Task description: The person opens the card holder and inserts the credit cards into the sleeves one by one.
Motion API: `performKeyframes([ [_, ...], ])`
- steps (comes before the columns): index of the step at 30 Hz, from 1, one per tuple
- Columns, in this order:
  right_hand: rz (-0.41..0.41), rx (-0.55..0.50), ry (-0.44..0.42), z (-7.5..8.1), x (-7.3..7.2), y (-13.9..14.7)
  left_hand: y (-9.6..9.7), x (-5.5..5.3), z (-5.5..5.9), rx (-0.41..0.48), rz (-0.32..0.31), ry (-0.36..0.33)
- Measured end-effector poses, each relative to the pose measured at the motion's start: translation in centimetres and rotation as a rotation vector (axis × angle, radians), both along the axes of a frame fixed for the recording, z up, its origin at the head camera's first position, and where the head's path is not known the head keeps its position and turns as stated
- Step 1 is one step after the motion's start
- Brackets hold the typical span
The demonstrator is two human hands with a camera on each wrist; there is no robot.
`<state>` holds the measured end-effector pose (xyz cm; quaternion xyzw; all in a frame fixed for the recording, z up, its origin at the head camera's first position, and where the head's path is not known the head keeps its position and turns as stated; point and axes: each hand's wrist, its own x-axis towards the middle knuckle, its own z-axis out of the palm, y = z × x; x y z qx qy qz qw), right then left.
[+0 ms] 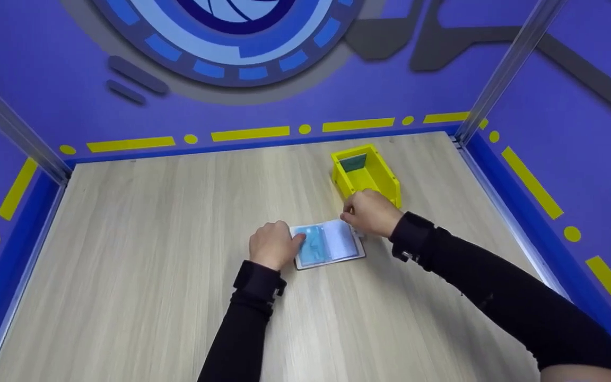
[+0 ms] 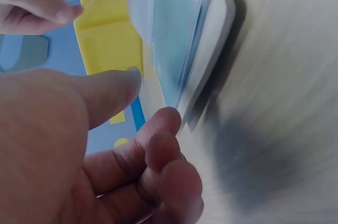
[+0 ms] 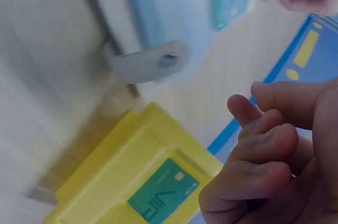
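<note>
An open card holder (image 1: 341, 241) with clear plastic sleeves lies on the table. A blue-green card (image 1: 313, 246) shows through its left side. My left hand (image 1: 272, 245) is at the left edge, its thumb over that side in the head view. The left wrist view shows a gap between thumb and bent fingertips (image 2: 170, 121), right by the holder's corner. My right hand (image 1: 370, 212), fingers loosely curled, hovers between the holder and a yellow bin (image 1: 340, 183). Nothing shows between its fingers. A grey snap strap (image 3: 140, 66) sticks out from the holder's right side.
Inside the yellow bin a green card (image 3: 163, 191) leans against the back wall. The wooden table (image 1: 141, 254) is bounded by blue panels (image 1: 263, 114) at the back and sides, with metal posts (image 1: 502, 74) in the corners.
</note>
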<state>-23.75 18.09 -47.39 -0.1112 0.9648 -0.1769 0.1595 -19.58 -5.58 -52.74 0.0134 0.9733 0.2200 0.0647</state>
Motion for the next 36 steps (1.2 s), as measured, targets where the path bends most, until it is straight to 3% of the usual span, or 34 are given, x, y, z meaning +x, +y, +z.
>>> performKeyframes([
  [10, 0.09, 0.159, -0.059, -2.3, -0.5, -0.7, 0.8, 0.3, -1.0, -0.018, -0.006, -0.045],
  [15, 0.07, 0.173, -0.092, -2.6, -0.6, -0.7, 1.3, 0.0, -1.3, -0.032, -0.013, -0.032],
  [20, 0.091, 0.193, -0.043, -2.8, -0.4, -0.7, 1.3, -0.1, -1.2, -0.036, -0.023, -0.036],
  [27, 0.118, 0.136, 0.079, -2.1, -0.4, -0.7, 1.1, 0.0, -1.1, -0.032, -0.018, -0.036],
  [36, 0.072, 0.07, -0.014, -1.0, -0.3, -0.8, 0.6, 0.1, -0.8, -0.038, -0.019, -0.001],
])
